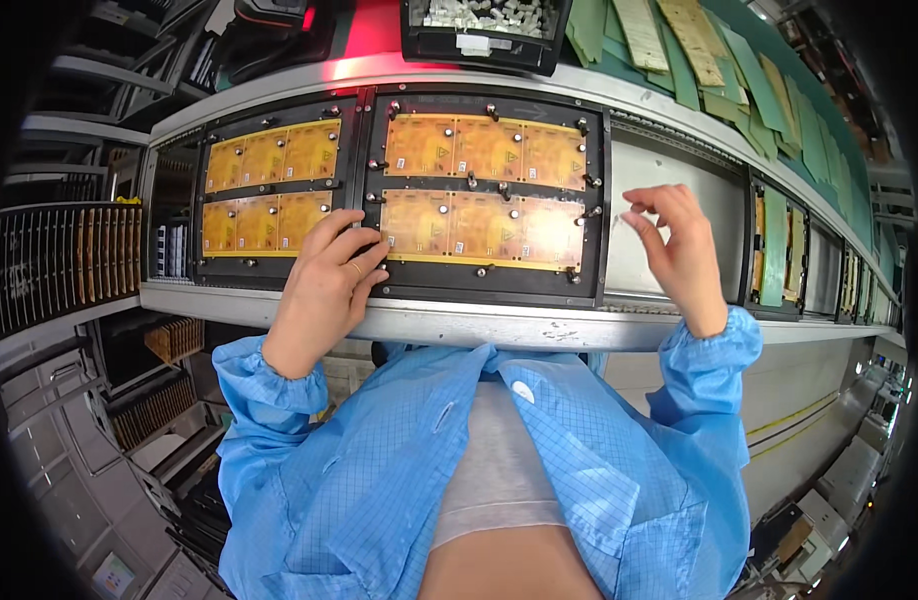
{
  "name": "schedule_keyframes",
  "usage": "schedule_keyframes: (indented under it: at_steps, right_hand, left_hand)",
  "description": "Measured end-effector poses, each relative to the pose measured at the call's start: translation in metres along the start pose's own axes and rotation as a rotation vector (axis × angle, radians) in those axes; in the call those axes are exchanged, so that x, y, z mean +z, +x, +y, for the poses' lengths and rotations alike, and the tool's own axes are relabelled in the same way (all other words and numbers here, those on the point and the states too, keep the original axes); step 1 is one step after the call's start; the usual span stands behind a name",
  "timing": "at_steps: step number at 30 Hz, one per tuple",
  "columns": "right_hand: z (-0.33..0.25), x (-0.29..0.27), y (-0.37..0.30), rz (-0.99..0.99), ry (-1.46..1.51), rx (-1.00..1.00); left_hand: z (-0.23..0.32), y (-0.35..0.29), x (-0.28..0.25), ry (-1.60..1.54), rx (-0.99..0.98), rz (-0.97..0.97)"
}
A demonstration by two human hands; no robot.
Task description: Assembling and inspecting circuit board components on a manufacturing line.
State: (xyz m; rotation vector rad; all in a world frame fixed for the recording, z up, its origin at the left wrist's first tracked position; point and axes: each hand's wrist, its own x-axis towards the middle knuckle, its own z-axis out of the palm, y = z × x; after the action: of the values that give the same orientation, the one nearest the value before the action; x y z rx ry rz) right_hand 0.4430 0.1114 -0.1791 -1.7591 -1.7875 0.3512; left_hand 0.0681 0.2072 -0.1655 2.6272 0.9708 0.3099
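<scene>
From far away, I look down at a long, metal-edged surface [459,322]. A left black frame [249,272] and a right black frame [429,281] lie side by side on it. In each, yellow circuit board panels lie flat in two rows, which I think stops them sliding. The lower right panel [479,225] is just beside my left hand [324,275]. A black bin [529,55] of little white parts [484,15] stands past the far rail, maybe for easy reaching. My left fingertips touch the right black frame's left edge, perhaps to steady it. That grip is loose, fingers apart, with hold of nothing I can see. My right hand [679,245] hangs over the gray metal gap [634,265], with thumb and finger bent near a pinch. I can't tell if something tiny is there. Small black pegs [492,112] stand around the panels, perhaps to hold their edges.
</scene>
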Motion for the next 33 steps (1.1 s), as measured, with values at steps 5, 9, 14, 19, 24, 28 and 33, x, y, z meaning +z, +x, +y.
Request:
schedule_keyframes:
  at_steps: [5,9,14,19,24,28,33]
  right_hand:
    - [0.014,-0.006,0.065,0.016,0.009,-0.172]
    - [-0.010,0.033,0.182,0.109,-0.247,-0.575]
    - [-0.032,0.104,0.289,-0.432,-0.502,-0.113]
    - [0.090,0.120,0.330,-0.479,-0.509,-0.336]
    - [0.077,0.129,0.312,-0.295,-0.463,-0.112]
    - [-0.024,0.089,0.276,0.171,-0.513,-0.313]
    - [-0.139,0.131,0.230,-0.243,-0.355,-0.489]
  left_hand:
    - [0.002,0.037,-0.027,-0.002,0.080,-0.035]
    - [-0.017,0.161,-0.029,-0.024,0.318,0.302]
    - [-0.080,0.338,0.046,0.205,-0.825,-0.136]
    - [-0.021,0.294,0.032,0.343,-0.044,0.117]
    - [-0.014,0.159,-0.042,0.091,0.072,0.353]
    - [-0.104,0.042,-0.072,0.265,-0.358,0.427]
    - [-0.160,-0.035,-0.036,0.267,-0.522,0.118]
